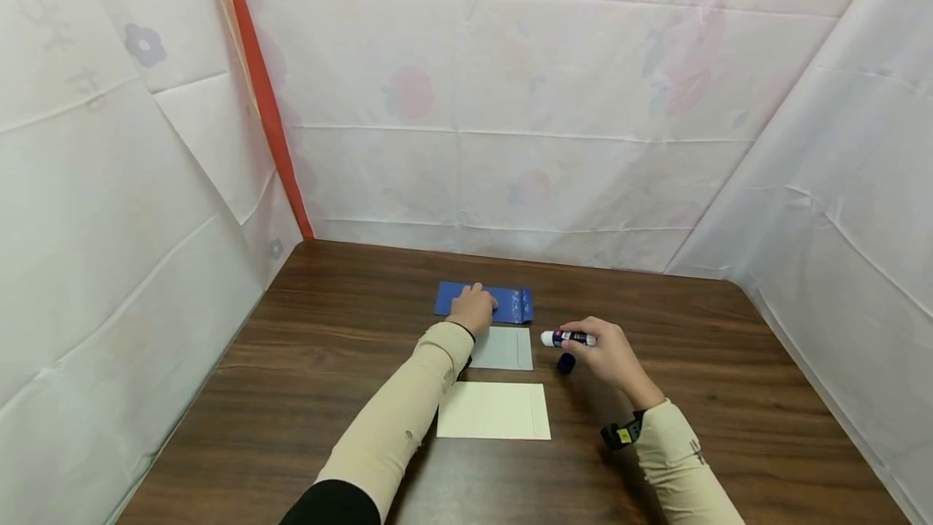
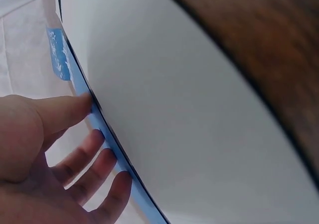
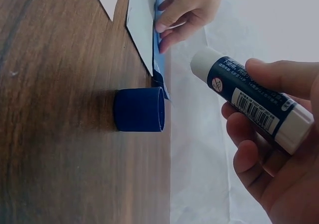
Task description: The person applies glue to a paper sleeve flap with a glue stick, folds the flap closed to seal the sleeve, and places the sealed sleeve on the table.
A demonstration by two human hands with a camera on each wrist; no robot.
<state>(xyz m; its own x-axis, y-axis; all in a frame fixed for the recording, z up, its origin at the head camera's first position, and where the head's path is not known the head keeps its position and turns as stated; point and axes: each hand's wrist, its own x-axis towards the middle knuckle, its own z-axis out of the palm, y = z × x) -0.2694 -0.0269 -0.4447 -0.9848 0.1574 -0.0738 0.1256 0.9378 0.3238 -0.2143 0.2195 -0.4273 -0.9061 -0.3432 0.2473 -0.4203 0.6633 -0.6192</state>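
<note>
A blue envelope [image 1: 446, 298] lies at the back of the group, whitish smears on the flap [image 2: 60, 55] at its right end. My left hand [image 1: 472, 310] rests on it, thumb and fingertips touching its surface. In my right hand [image 1: 608, 353] I hold an uncapped glue stick [image 3: 249, 97] between thumb and fingers, its white end pointing left. The dark blue cap [image 3: 138, 109] stands on the table just below it. Nearer me than the blue envelope is a pale grey envelope [image 1: 503, 348], partly covered by my left wrist.
A cream envelope [image 1: 492, 411] lies closest to me on the brown wooden table [image 1: 729, 363]. White printed sheeting [image 1: 510, 104] hangs behind the table and along both sides. A red strip [image 1: 262, 96] runs down the back left corner.
</note>
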